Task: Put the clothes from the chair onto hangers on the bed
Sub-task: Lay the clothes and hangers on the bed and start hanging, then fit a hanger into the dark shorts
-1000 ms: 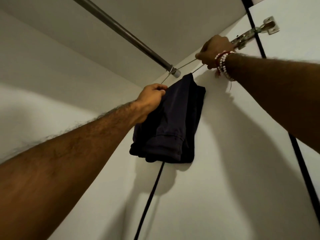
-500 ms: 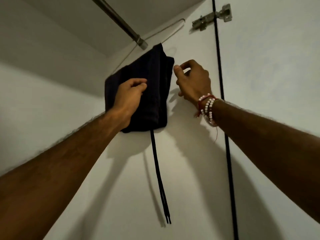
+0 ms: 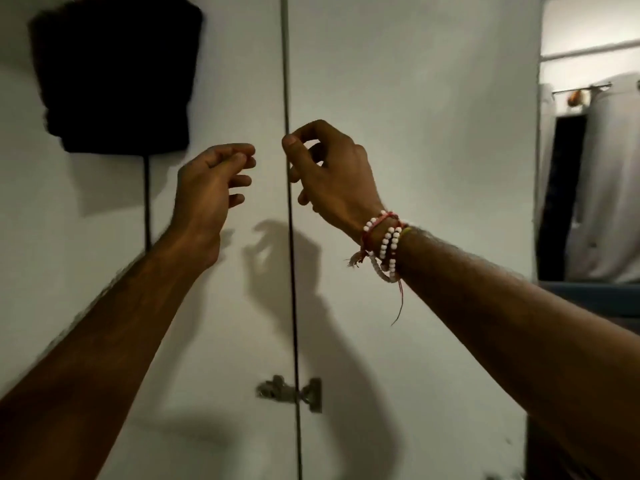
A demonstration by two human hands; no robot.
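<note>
White wardrobe doors (image 3: 398,98) are filling the view. The dark garment (image 3: 117,74) is hanging high left, lengthwise vertical, nearer the left hand (image 3: 207,192) than the right hand (image 3: 329,178), both loosely curled and holding nothing.

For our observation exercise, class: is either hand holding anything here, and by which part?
Nothing is held: the left hand and right hand are loosely curled, empty, clear of the dark garment.
</note>
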